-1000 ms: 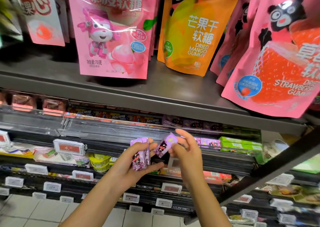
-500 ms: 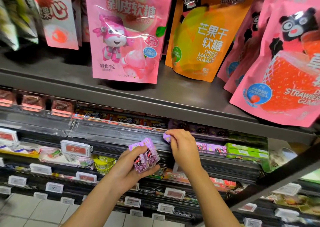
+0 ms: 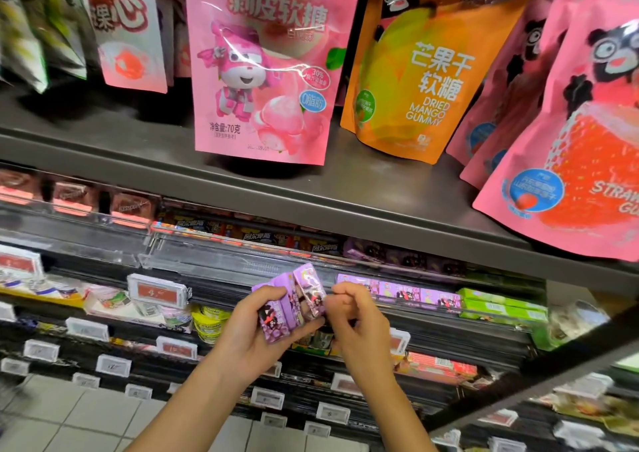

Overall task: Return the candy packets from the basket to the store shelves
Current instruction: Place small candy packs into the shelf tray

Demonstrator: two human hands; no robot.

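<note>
Before the shelves, left hand (image 3: 254, 334) gripping purple candy packets (image 3: 288, 304).

Grey metal shelf (image 3: 242, 189), pink peach gummy bag (image 3: 266, 71), orange mango gummy bag (image 3: 425, 71) standing on it

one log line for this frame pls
left hand: holds purple packets | right hand: pinching one packet | shelf row: not reached
</note>
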